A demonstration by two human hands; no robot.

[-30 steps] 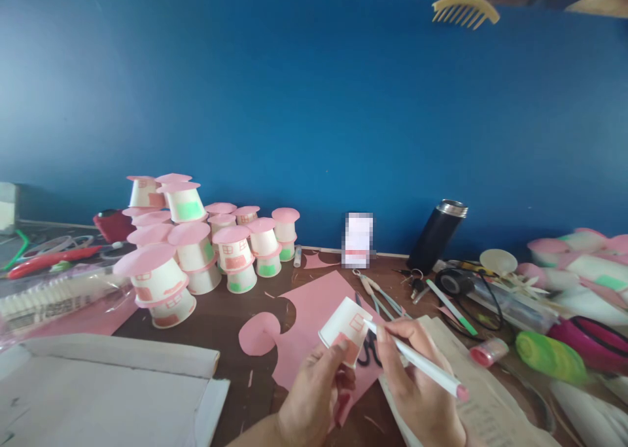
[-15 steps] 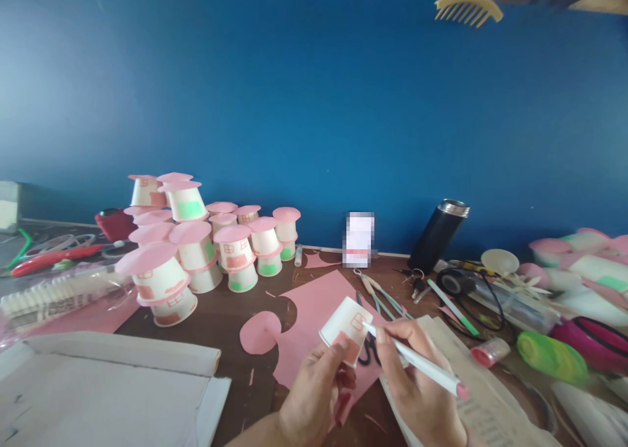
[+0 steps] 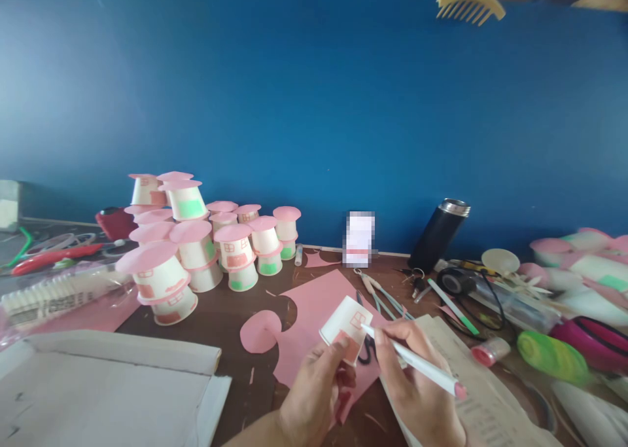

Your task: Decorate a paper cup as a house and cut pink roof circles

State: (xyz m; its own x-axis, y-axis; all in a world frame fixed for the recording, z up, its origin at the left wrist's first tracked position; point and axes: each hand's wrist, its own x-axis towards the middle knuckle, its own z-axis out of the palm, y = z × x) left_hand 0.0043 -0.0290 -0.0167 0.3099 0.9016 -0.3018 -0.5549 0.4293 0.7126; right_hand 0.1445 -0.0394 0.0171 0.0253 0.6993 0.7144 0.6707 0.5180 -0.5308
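Observation:
A white paper cup (image 3: 342, 319) is tilted in my left hand (image 3: 314, 385), thumb across its side and fingers behind it. A red-lined window and a filled reddish door patch are drawn on its wall. My right hand (image 3: 417, 375) is closed round a white felt-tip marker (image 3: 426, 368) with a pink end; its tip is at the lower edge of the window drawing. Under the hands lies a cut pink paper sheet (image 3: 314, 303). Black-handled scissors (image 3: 367, 350) are partly hidden behind the cup. A round pink paper disc (image 3: 261, 332) lies left of the cup.
Stacked cups with pink paper roofs (image 3: 235, 249) stand at the left, behind a white cardboard piece (image 3: 112, 391). Pliers (image 3: 375, 293), a black flask (image 3: 438, 236), a green-capped marker (image 3: 452, 306) and a newspaper (image 3: 466, 375) lie or stand to the right. A blue wall (image 3: 314, 107) rises behind.
The marker tip has shifted slightly left and down along the drawn window. The left hand and the cup have hardly moved.

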